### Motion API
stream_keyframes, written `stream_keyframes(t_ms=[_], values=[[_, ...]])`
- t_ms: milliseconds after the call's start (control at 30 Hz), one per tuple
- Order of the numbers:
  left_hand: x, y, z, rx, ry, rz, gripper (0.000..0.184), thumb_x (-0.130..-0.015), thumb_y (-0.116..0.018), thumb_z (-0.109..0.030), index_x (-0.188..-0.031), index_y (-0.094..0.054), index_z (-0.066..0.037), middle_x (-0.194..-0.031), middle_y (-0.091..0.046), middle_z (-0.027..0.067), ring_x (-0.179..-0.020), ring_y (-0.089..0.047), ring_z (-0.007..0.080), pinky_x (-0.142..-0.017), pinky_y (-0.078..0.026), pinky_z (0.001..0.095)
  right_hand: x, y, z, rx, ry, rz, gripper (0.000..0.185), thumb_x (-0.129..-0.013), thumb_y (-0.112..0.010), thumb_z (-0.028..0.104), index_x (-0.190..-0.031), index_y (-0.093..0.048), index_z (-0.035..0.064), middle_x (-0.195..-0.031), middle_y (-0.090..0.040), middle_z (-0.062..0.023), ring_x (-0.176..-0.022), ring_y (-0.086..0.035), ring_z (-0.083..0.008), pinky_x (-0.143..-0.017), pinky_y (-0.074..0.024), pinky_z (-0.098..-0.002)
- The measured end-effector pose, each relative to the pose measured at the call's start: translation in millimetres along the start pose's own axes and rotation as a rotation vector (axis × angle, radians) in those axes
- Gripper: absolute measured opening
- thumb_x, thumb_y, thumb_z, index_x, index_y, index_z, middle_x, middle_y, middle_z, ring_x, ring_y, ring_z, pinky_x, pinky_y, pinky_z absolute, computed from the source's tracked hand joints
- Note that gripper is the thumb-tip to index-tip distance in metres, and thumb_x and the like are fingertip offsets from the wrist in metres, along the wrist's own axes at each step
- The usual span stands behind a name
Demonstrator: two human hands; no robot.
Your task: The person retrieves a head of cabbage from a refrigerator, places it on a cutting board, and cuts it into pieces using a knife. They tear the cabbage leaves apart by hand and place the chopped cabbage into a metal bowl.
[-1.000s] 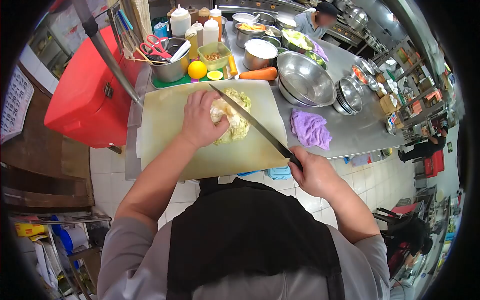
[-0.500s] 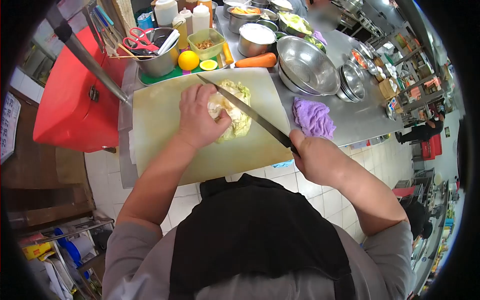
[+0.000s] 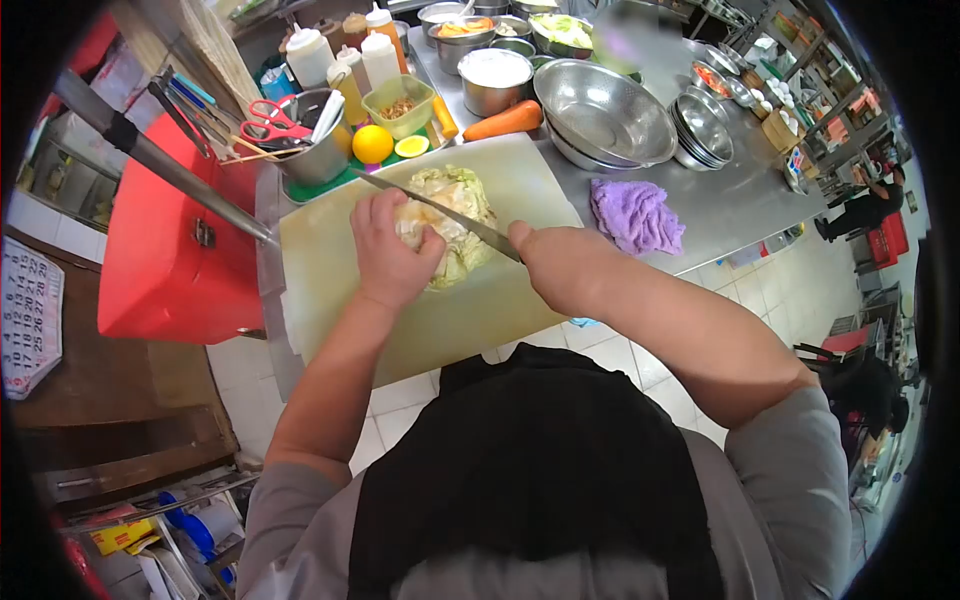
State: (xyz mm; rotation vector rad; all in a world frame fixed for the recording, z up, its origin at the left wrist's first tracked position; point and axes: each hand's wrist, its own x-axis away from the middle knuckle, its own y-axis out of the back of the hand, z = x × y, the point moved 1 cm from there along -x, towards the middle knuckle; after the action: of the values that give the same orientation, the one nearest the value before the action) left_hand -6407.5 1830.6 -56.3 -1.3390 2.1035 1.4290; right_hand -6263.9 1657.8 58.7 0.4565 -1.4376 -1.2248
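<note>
A pale green cabbage piece [image 3: 462, 255] lies on the large cutting board [image 3: 330, 240]. My left hand [image 3: 390, 250] grips its left side, with the fingers at the upper left edge and the thumb on its face. My right hand [image 3: 560, 265] is closed round the handle of a long knife [image 3: 440, 210], and hides that handle. The blade crosses the upper part of the cabbage at a slant, its tip pointing to the upper left, past my left fingers. Whether the edge is in the leaves I cannot tell.
Behind the board are an orange [image 3: 372, 145], a carrot [image 3: 503, 120], a utensil pot [image 3: 318, 160] and squeeze bottles [image 3: 380, 60]. Steel bowls [image 3: 605, 110] and a purple cloth [image 3: 637, 216] sit to the right. A red cooler [image 3: 165, 250] stands left. Other people are at the far right.
My right hand has moved left and inward with the knife, bringing it closer to the cabbage. My left hand still holds the cabbage. The camera view has shifted and turned a little.
</note>
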Motion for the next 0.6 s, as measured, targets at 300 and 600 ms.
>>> stream_keyframes(t_ms=[300,600], values=[[-18.3,16.3,-17.8,-0.135,-0.188,0.221,0.044,-0.078,-0.058,-0.013,-0.122,-0.063,-0.011,-0.131,-0.059,0.011,-0.133,-0.048,0.0312,-0.111,-0.027,0.0557,4.9,1.7,11.1,0.171,0.103,-0.039,0.023,-0.096,-0.049,0.008,-0.118,-0.053,-0.0001,-0.098,-0.072,-0.0191,-0.094,-0.072,-0.0361,-0.076,-0.0584,-0.0448],[-16.5,5.4,7.6,-0.037,-0.189,0.147,0.044,-0.079,-0.052,-0.006,-0.121,-0.064,-0.012,-0.128,-0.064,0.008,-0.13,-0.052,0.0316,-0.115,-0.021,0.0587,-21.1,-17.7,12.9,0.046,0.057,-0.053,0.025,-0.099,-0.047,0.014,-0.119,-0.054,-0.0003,-0.1,-0.072,-0.0204,-0.094,-0.072,-0.0374,-0.078,-0.0577,-0.046]])
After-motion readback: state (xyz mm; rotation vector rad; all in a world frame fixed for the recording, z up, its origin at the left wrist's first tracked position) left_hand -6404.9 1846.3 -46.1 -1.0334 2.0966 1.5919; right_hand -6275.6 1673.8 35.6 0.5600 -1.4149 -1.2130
